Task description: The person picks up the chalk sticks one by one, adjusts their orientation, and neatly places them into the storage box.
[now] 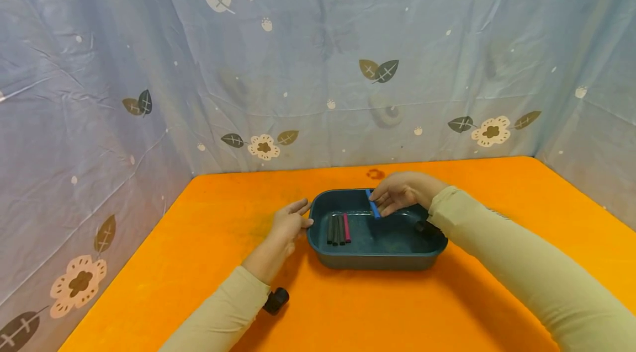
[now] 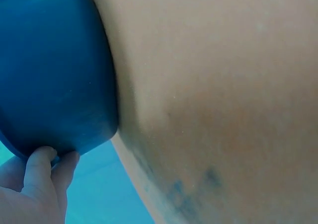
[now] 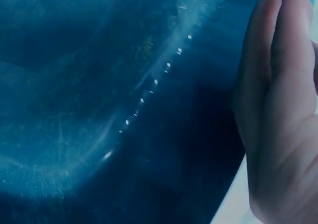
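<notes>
One dark teal plastic tub with rounded corners (image 1: 377, 262) is sitting on a flat orange surface (image 1: 238, 197). Five thin sticks are showing in all. Three straight black sticks (image 1: 335, 230) are lying side by side on the floor of the tub, near its left end. One straight bright pink stick (image 1: 346, 229) is lying just to the right of them, also in the tub. One straight blue stick (image 1: 374, 207) is tilting over the back part of the tub, and the right hand (image 1: 403, 189) is pinching it with its fingers. The left hand (image 1: 288, 225) is resting against the left end of the tub; its fingers are spreading out and touching the edge, not curling up. Two pale green sleeves (image 1: 218, 308) are covering the arms, one on each side of the tub.

One reddish-brown mark (image 1: 375, 174) is showing on the surface behind the tub. Pale blue-grey cloth (image 1: 308, 21) is hanging behind the tub and to both sides of it, and three big flowers (image 1: 264, 147) are showing on it, with leaves and little white dots around them.
</notes>
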Demonstrator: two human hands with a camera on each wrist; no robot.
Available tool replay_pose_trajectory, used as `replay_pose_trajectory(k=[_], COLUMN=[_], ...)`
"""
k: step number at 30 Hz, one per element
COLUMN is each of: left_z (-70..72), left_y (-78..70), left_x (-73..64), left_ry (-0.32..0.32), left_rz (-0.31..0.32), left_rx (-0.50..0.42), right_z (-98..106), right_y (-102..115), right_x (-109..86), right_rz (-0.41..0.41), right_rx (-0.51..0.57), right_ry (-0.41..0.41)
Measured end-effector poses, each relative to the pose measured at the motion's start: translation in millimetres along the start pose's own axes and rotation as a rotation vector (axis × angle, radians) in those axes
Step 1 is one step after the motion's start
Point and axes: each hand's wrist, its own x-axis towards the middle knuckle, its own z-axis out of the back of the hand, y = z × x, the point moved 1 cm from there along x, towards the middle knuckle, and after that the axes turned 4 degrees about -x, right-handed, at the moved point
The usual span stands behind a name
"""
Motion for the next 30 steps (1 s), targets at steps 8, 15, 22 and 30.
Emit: replay_pose_trajectory(k=[8,15,22,30], left_z=[-0.9,-1.2,-0.1,0.6], left_y=[-1.0,-0.1,0.2,0.4], left_x=[0.7,0.5,0.3,0.6], left_ry=[-0.011,-0.012,-0.014,-0.013], left_rz=[0.001,0.000,0.001,0.005], left_rx=[0.000,0.011,0.020,0.031], right_z=[-12.3,-26.4,-36.2,-41.6], right_y=[-3.7,-6.6,-8.0,-7.8], right_x=[9.8,19.8,27.8,32.1], right_rz=[-0.051,-0.086,-0.110,-0.100], right_rx=[-0.122,-0.168,-0.194,-0.201], right_ry=[-0.018,-0.043,-0.087,-0.092])
